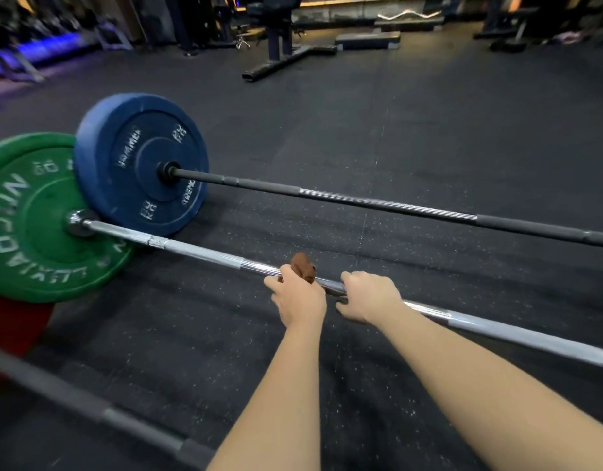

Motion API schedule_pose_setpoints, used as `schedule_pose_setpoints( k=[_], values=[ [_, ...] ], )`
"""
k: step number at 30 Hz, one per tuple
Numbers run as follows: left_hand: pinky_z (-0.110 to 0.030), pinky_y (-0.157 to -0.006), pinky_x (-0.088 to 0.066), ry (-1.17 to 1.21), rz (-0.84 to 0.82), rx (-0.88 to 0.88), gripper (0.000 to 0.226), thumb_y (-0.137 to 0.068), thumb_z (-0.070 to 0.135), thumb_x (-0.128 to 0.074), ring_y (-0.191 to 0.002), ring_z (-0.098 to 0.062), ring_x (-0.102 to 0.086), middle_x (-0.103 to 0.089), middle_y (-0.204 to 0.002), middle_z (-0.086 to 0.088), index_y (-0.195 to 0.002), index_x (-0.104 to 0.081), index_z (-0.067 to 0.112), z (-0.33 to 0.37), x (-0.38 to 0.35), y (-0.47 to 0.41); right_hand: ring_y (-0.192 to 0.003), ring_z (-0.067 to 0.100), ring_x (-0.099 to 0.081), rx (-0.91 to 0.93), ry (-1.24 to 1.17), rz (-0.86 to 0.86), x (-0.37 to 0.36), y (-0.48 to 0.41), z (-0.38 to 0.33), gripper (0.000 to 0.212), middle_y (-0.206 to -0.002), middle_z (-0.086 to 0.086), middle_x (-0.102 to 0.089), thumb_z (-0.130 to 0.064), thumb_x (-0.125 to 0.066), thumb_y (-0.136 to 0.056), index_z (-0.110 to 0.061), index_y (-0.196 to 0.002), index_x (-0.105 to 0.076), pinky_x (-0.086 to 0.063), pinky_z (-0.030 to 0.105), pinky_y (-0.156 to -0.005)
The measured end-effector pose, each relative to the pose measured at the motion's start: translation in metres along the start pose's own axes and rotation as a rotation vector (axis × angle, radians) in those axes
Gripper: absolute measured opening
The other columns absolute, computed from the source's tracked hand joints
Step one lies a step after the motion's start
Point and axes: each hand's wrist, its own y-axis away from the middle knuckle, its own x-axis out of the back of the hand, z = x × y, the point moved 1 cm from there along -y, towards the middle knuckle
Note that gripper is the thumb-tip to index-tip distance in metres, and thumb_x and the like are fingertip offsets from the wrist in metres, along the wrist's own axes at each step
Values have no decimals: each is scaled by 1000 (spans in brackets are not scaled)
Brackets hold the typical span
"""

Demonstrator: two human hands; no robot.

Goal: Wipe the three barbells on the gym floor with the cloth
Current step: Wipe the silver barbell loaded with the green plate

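Three barbells lie across the black rubber floor. The middle one is a chrome bar [198,250] carrying a green plate [38,215] at the left. My left hand [300,295] grips a brown cloth [303,265] wrapped on this chrome bar near its centre. Just to the right, my right hand [368,295] curls around the same bar. Farther away lies a dark bar [378,200] with a blue plate [140,161]. The nearest bar [89,407] is dark grey and blurred at the lower left, with a red plate [11,331] partly hidden behind the green one.
A weight bench frame [283,52] and step platforms [368,40] stand at the back. A curl bar [409,16] rests on a ledge beyond. Racked equipment with blue lighting [45,45] lines the far left. Open floor [429,113] lies beyond the dark bar.
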Motion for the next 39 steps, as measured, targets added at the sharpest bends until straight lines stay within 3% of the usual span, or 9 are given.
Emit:
schedule_pose_setpoints(
  k=[6, 12, 16, 19, 23, 30, 33, 36, 39],
  values=[
    [-36, -73, -42, -86, 23, -60, 32, -98, 20, -63, -106, -26, -49, -32, -131, -5, -124, -46, 21, -6, 1, -11, -68, 24, -60, -95, 94, 76, -9, -7, -6, 28, -75, -2, -58, -47, -54, -94, -20, -92, -60, -47, 33, -62],
    [-39, -76, -47, -81, 111, 69, 28, -97, 19, -64, -103, -27, -49, -34, -132, -8, -118, -46, 19, -10, 45, -76, -67, 28, -56, -105, 76, 80, -10, -7, -5, 26, -68, -3, -52, -43, -53, -91, -19, -82, -55, -46, 32, -64],
    [-41, -77, -45, -103, 122, 24, 31, -98, 15, -61, -101, -27, -43, -32, -134, -10, -123, -44, 18, -15, 43, -75, -65, 27, -56, -124, 93, 85, -11, -7, -9, 27, -65, -3, -48, -43, -53, -92, -19, -80, -55, -44, 32, -62],
    [-43, -76, -45, -90, 85, -13, 36, -99, 15, -58, -105, -32, -48, -32, -132, -10, -129, -39, 19, -24, 31, -61, -66, 27, -56, -136, 94, 79, -9, -6, -11, 28, -65, -4, -47, -45, -53, -93, -19, -83, -55, -44, 32, -63],
    [-38, -74, -41, -262, 6, -114, 46, -98, 17, -61, -114, -32, -46, -28, -138, -10, -136, -35, 23, -15, 18, -43, -66, 26, -57, -149, 77, 64, -5, -4, -12, 26, -66, -3, -49, -42, -54, -94, -19, -82, -55, -45, 32, -64],
    [-43, -90, -45, -628, -328, -169, 50, -97, 20, -56, -119, -41, -51, -24, -143, -16, -142, -33, 18, 17, 46, -56, -69, 28, -57, -166, 56, 34, 1, 1, -13, 27, -73, -2, -54, -46, -55, -94, -20, -87, -58, -45, 32, -65],
    [-45, -90, -49, -782, -448, -223, 52, -99, 23, -51, -113, -42, -53, -25, -140, -18, -145, -30, 15, 29, 55, -61, -68, 26, -57, -164, 52, 25, 0, 1, -13, 28, -72, -3, -54, -46, -54, -96, -19, -87, -58, -45, 32, -65],
    [-46, -92, -50, -783, -414, -297, 40, -97, 20, -52, -111, -43, -54, -29, -135, -16, -134, -37, 15, 21, 55, -61, -67, 26, -57, -160, 52, 22, -2, -1, -12, 28, -68, -4, -51, -44, -53, -96, -19, -84, -56, -45, 32, -64],
    [-42, -81, -42, -728, -312, -352, 36, -96, 19, -56, -112, -41, -52, -30, -131, -13, -128, -39, 16, 5, 49, -59, -65, 25, -56, -160, 75, 42, -6, -4, -12, 27, -68, -4, -52, -44, -53, -94, -19, -84, -58, -44, 31, -62]
  ],
)
